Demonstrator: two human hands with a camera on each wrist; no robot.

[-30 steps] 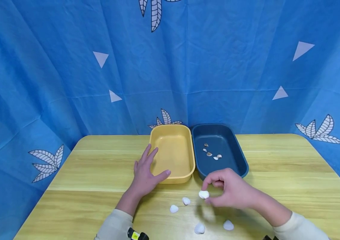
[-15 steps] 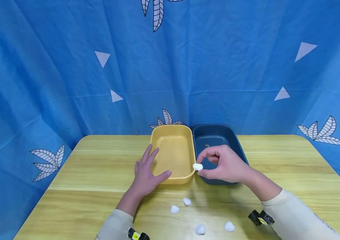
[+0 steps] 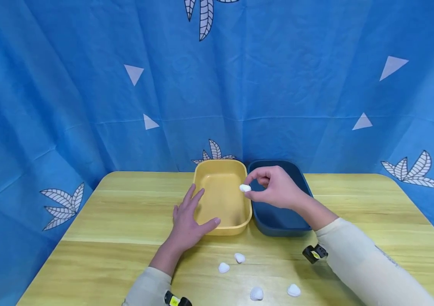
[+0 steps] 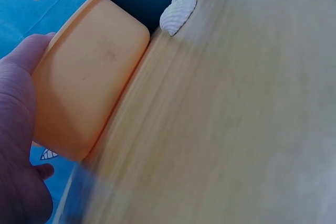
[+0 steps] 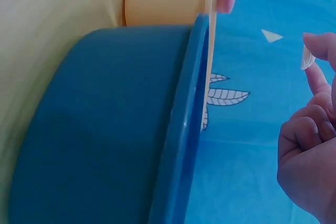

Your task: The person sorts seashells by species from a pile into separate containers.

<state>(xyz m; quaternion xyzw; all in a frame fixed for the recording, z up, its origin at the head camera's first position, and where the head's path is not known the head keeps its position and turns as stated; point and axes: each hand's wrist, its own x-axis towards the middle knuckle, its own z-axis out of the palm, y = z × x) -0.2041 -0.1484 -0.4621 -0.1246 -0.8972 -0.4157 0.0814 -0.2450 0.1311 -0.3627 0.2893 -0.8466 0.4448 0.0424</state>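
My right hand (image 3: 274,189) pinches a white seashell (image 3: 245,188) between thumb and forefinger, above the rims where the two bins meet. In the right wrist view the same shell (image 5: 308,57) shows edge-on at the fingertips. The yellow bin (image 3: 222,195) has a bare floor. Beside it on the right stands the dark blue bin (image 3: 278,219), partly hidden under my right hand and forearm. With fingers spread, my left hand (image 3: 187,223) rests at the yellow bin's near left side, its thumb over the front rim.
Several white seashells (image 3: 223,267) lie on the wooden table (image 3: 125,216) in front of the bins. A blue curtain (image 3: 186,85) with leaf and triangle prints hangs right behind the table's back edge. Each wrist wears a small black camera (image 3: 314,253).
Carrying the white seashell, my right hand has moved forward and a little left, from the table before the blue bin to above the yellow bin's right edge. My left hand stays put.
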